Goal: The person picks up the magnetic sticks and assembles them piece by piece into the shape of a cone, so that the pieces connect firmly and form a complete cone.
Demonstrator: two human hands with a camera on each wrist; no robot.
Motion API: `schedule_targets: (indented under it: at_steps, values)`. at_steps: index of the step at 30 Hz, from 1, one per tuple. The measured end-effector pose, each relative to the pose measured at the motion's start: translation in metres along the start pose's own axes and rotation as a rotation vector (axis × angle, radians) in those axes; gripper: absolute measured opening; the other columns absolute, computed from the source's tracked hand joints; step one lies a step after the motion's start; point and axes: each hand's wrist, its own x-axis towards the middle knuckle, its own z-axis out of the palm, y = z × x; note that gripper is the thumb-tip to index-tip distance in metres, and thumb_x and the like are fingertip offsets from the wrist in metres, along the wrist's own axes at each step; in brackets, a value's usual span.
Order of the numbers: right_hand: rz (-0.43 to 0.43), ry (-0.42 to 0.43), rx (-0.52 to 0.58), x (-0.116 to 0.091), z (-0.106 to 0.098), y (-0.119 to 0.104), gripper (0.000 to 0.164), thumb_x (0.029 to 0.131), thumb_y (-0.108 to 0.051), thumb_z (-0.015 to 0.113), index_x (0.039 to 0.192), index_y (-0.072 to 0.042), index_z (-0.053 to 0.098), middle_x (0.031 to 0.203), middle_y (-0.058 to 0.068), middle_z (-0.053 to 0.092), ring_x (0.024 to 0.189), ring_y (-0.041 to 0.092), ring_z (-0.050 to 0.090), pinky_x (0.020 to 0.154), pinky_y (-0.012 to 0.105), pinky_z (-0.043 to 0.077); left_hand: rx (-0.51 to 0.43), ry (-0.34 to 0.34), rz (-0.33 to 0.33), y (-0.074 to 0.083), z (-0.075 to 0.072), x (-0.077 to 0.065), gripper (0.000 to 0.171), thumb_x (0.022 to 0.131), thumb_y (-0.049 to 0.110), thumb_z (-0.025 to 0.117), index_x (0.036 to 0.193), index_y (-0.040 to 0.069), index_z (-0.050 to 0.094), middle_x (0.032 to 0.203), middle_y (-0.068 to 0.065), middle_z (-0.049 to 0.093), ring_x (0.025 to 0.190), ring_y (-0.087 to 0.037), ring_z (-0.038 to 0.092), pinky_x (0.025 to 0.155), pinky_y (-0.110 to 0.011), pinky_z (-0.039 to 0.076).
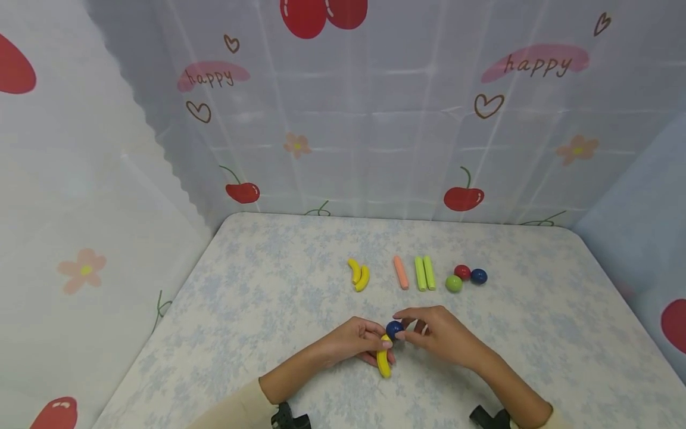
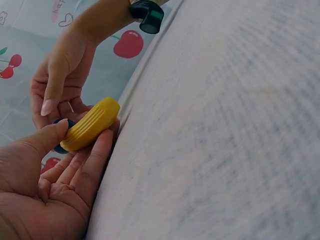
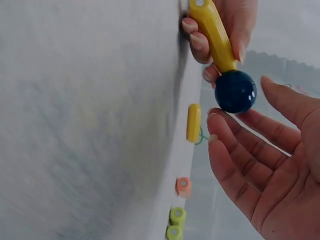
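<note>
Low over the near part of the table, my left hand (image 1: 356,341) pinches a yellow curved stick (image 1: 383,362) between thumb and fingers. A round silvery spot shows on the stick's end (image 3: 200,2) in the right wrist view. At its other end sits a glossy dark blue ball (image 3: 235,91), touching the stick. My right hand (image 1: 442,336) is around the ball with its fingers spread and relaxed. In the right wrist view its thumb stands slightly apart from the ball, and the fingertips lie close beneath it. The ball is mostly hidden behind the stick (image 2: 92,125) in the left wrist view.
Farther back on the patterned table (image 1: 257,256) lie two yellow curved sticks (image 1: 362,278), a pink straight stick (image 1: 401,273) and two light green sticks (image 1: 420,274). To their right are a red ball (image 1: 462,272), a green ball (image 1: 454,283) and another blue ball (image 1: 479,276).
</note>
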Motion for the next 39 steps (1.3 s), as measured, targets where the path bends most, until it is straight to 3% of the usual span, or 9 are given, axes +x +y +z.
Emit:
schedule_targets:
  at_steps: [3,7,16,22,29,33,39]
  values:
    - [0.018,0.023,-0.01,0.003,-0.007,0.0,0.037,0.099,-0.038,0.067,0.122,-0.009,0.073,0.101,-0.01,0.072,0.082,0.007,0.065,0.07,0.025,0.055,-0.008,-0.002,0.003,-0.001,0.0,0.001,0.03,0.101,0.021,0.065,0.12,-0.003,0.068,0.102,-0.016,0.076,0.091,-0.021,0.075,0.077,-0.032,0.061]
    - [0.006,0.064,-0.048,0.014,-0.017,0.0,0.031,0.099,-0.031,0.069,0.12,-0.008,0.074,0.102,-0.008,0.073,0.085,0.009,0.065,0.073,0.024,0.056,-0.008,-0.001,0.002,-0.002,0.0,0.001,0.03,0.101,0.02,0.065,0.118,-0.005,0.068,0.102,-0.017,0.076,0.092,-0.022,0.075,0.077,-0.033,0.061]
    - [-0.048,0.12,-0.131,0.056,-0.024,0.006,0.02,0.095,-0.018,0.074,0.108,-0.004,0.076,0.091,-0.002,0.073,0.075,0.009,0.062,0.065,0.023,0.055,-0.04,0.014,-0.028,-0.002,-0.005,-0.002,0.029,0.101,0.018,0.066,0.117,-0.006,0.066,0.101,-0.017,0.076,0.092,-0.023,0.075,0.079,-0.035,0.061]
    - [0.011,0.099,-0.133,0.084,-0.024,0.01,0.02,0.093,-0.018,0.076,0.106,-0.002,0.076,0.086,-0.001,0.072,0.073,0.012,0.06,0.061,0.025,0.053,-0.056,0.011,-0.01,-0.001,-0.008,-0.005,0.032,0.1,0.018,0.067,0.119,-0.008,0.064,0.102,-0.018,0.076,0.093,-0.023,0.075,0.08,-0.035,0.06]
    - [0.069,0.099,-0.149,0.113,-0.018,0.008,0.018,0.09,-0.016,0.079,0.101,-0.003,0.076,0.082,0.001,0.07,0.067,0.012,0.06,0.059,0.026,0.053,-0.024,0.005,-0.04,0.004,-0.013,-0.007,0.03,0.1,0.019,0.067,0.116,-0.006,0.065,0.102,-0.016,0.076,0.092,-0.021,0.075,0.08,-0.034,0.06]
    - [0.079,0.094,-0.159,0.123,-0.015,0.007,0.017,0.09,-0.016,0.079,0.099,-0.002,0.076,0.08,0.002,0.069,0.064,0.012,0.06,0.058,0.026,0.052,0.018,-0.008,-0.056,0.008,-0.021,-0.009,0.025,0.1,0.021,0.067,0.111,-0.001,0.067,0.102,-0.014,0.077,0.093,-0.021,0.075,0.08,-0.035,0.06]
    - [0.127,0.109,-0.161,0.134,-0.008,0.009,0.017,0.09,-0.015,0.079,0.098,0.0,0.076,0.08,0.005,0.07,0.059,0.012,0.062,0.056,0.028,0.053,0.041,-0.029,-0.051,0.011,-0.032,-0.01,0.023,0.101,0.019,0.066,0.11,-0.003,0.066,0.101,-0.015,0.076,0.093,-0.021,0.074,0.08,-0.035,0.061]
